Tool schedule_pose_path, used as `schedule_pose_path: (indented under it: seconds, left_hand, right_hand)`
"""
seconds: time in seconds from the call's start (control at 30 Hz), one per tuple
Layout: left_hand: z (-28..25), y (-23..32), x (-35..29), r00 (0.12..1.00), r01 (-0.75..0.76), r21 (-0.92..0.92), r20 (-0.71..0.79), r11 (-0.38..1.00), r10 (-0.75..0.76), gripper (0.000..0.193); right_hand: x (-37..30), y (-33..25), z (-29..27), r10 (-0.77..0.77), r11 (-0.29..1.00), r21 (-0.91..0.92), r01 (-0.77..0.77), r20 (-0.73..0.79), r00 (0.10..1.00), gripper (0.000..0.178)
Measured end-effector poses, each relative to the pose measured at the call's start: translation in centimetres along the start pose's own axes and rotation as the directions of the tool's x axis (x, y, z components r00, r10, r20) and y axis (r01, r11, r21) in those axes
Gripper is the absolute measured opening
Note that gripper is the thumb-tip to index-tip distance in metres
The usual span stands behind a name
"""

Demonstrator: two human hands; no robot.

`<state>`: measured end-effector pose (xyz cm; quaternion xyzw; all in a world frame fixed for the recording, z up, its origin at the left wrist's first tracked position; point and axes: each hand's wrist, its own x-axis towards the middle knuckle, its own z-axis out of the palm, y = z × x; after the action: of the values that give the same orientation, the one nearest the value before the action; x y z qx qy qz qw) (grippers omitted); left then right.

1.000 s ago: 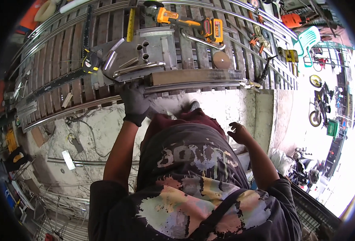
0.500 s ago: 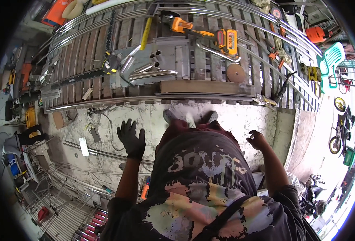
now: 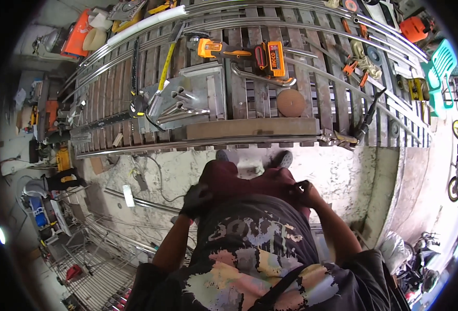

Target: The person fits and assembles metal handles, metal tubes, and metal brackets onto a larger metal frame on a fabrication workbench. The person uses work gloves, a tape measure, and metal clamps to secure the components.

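My left hand [image 3: 195,200], in a dark glove, is at the left thigh of my maroon trousers [image 3: 250,187]. Its fingers curl in against the cloth, dark on dark. On the other side my right hand [image 3: 306,194] pinches the trousers near the right hip, thumb and fingers together. The trouser legs are bunched above my grey shoes [image 3: 285,158]. Beyond the shoes stands a slatted metal workbench [image 3: 250,98], out of reach of both hands. On it lie a yellow-orange cordless angle grinder [image 3: 239,53], short shiny pipe pieces [image 3: 179,110] and a round brown disc [image 3: 291,103].
A tape measure [image 3: 137,106], a black square [image 3: 102,122], a hammer with a yellow handle [image 3: 167,65] and long steel tubes [image 3: 229,22] cover the bench. A rectangular brown bar [image 3: 251,128] lies along its near edge. Cables and tubes [image 3: 143,202] lie on the floor at left; a green chair [image 3: 441,78] stands at right.
Both hands have come inward from beside my body onto the trousers. The left, spread before, is now curled. My trousers show higher and bunched, and the view has shifted.
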<state>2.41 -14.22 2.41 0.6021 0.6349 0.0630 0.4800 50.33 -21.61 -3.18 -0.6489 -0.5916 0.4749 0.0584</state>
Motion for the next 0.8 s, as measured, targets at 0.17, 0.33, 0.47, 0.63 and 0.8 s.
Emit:
schedule_pose_path:
  seconds: [0.17, 0.33, 0.47, 0.63, 0.8]
  left_hand:
    - [-1.1, 0.9, 1.9, 0.960, 0.100, 0.261, 0.228, 0.960, -0.162, 0.046]
    - [-8.4, 0.1, 2.5, 0.615, 0.347, 0.016, 0.751, 0.938, -0.240, 0.046]
    - [-7.1, -3.4, 7.1, 0.411, 0.438, 0.178, 0.832, 0.881, -0.373, 0.034]
    - [0.4, -6.6, 13.5, 0.863, -0.267, 0.414, 0.504, 0.870, 0.025, 0.031]
    - [15.5, -14.0, 17.8, 0.684, -0.195, 0.583, 0.657, 0.789, -0.317, 0.077]
  right_hand:
    - [-2.4, -3.7, 1.1, 0.116, 0.987, -0.118, -0.114, 0.011, 0.993, 0.031]
    - [-9.8, -8.3, 2.0, 0.217, 0.901, 0.298, -0.316, 0.322, 0.921, 0.028]
    - [-8.4, -9.3, 5.4, 0.339, 0.826, 0.334, -0.453, 0.347, 0.875, 0.040]
    - [-3.2, 2.3, 11.8, 0.757, 0.653, 0.050, -0.756, -0.001, 0.654, 0.045]
    - [0.4, 2.4, 12.6, 0.932, 0.362, -0.129, -0.923, 0.079, 0.354, 0.120]
